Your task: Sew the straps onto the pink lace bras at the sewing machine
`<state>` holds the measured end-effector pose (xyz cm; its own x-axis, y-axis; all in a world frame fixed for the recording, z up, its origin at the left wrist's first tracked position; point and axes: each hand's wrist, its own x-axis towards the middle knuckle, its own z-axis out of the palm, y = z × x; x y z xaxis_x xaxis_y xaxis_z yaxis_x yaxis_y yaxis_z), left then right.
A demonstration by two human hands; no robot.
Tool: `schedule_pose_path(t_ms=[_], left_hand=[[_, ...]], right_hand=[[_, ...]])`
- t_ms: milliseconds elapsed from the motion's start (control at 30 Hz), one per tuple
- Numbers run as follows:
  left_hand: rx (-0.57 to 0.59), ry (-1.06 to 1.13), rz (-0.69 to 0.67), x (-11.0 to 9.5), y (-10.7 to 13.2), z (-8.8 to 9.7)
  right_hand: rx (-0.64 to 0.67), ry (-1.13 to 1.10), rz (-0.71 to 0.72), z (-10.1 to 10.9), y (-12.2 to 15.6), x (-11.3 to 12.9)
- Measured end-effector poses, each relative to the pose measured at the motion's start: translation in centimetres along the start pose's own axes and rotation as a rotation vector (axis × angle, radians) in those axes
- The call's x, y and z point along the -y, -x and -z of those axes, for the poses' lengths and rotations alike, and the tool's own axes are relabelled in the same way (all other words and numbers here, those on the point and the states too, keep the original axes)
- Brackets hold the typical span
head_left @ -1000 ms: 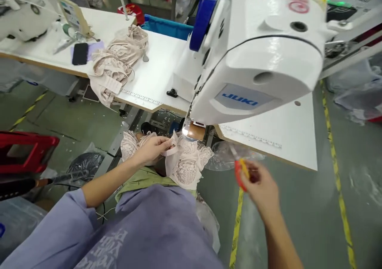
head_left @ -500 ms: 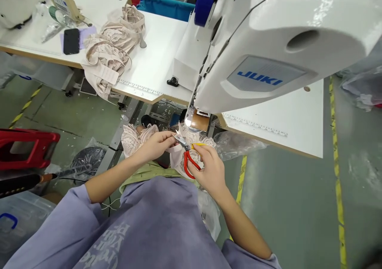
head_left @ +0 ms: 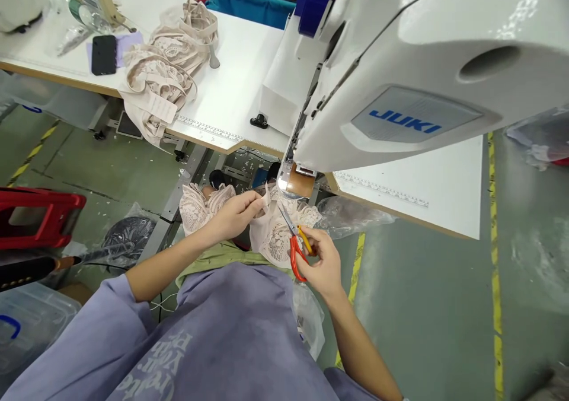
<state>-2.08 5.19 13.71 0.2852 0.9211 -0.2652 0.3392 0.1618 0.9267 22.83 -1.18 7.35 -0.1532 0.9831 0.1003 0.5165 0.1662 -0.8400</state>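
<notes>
My left hand [head_left: 242, 211] pinches the edge of a pale pink lace bra [head_left: 278, 235], which lies across my lap below the sewing machine. One lace cup hangs to the left of that hand, the other to its right. In my right hand [head_left: 322, 261] is a pair of scissors [head_left: 293, 235] with one red and one yellow handle. Their blades point up and to the left over the right-hand lace, a short way from my left fingertips. The blades look nearly closed.
A white JUKI sewing machine [head_left: 400, 110] overhangs from the upper right. On the white table [head_left: 242, 63] lie a heap of pink lace garments [head_left: 169, 63] and a black phone [head_left: 104, 55]. A red plastic stool [head_left: 40, 217] stands at left, near a clear bin [head_left: 35, 324].
My right hand has drawn the scissors back to the right and down, away from the left fingertips. The left hand still pinches the lace. The view has shifted slightly.
</notes>
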Motion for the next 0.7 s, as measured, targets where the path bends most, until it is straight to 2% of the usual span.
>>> schedule_pose_path(t_ms=[200, 400, 700], left_hand=[[0.073, 0.074, 0.051, -0.2, -0.2, 0.3], [0.07, 0.023, 0.05, -0.2, -0.5, 0.4], [0.064, -0.077, 0.054, -0.1, -0.5, 0.9]], right_hand=[[0.031, -0.002, 0.053, -0.8, -0.1, 0.3], [0.056, 0.005, 0.088, -1.4, -1.8, 1.2], [0.117, -0.056, -0.042, -0.9, -2.0, 1.6]])
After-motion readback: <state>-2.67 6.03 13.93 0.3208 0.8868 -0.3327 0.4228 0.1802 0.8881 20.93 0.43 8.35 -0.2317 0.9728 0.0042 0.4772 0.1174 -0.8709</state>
